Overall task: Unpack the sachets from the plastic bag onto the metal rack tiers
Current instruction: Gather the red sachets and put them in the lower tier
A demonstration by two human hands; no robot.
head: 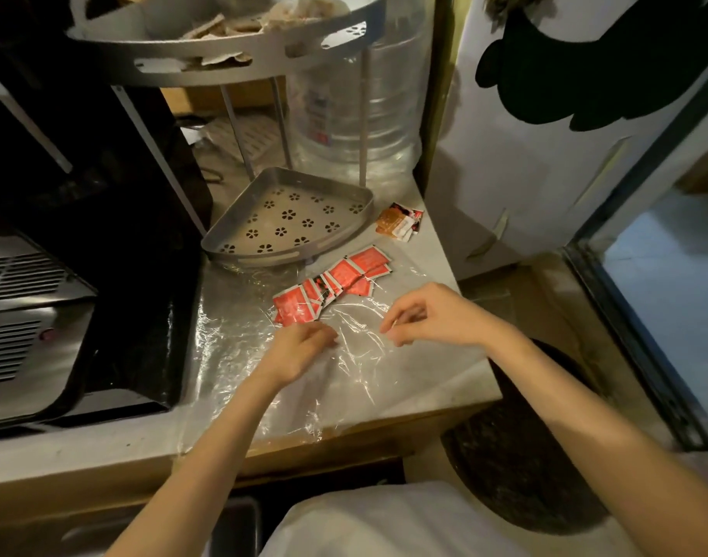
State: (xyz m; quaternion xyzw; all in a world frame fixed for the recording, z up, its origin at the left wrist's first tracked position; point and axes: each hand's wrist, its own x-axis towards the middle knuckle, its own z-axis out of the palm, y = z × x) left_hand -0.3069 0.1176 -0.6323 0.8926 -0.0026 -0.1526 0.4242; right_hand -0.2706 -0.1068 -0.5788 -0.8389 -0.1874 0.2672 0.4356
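A clear plastic bag [356, 355] lies flat on the counter, its far part holding several red sachets [332, 283] fanned in a row. My left hand [304, 345] rests on the bag just below the sachets with fingers curled, seemingly pinching the film. My right hand [420, 315] hovers at the bag's right side, fingers bent and pinching the plastic. Beyond the sachets stands the metal rack, its lower perforated tier [292, 219] bare. The upper tier [239, 46] holds pale packets. A few more sachets [400, 221] lie loose right of the lower tier.
A large clear water bottle [356, 102] stands behind the rack. A black and steel appliance [43, 315] fills the left side. The counter edge [344, 432] runs in front of me; a white fridge door [545, 134] stands at right.
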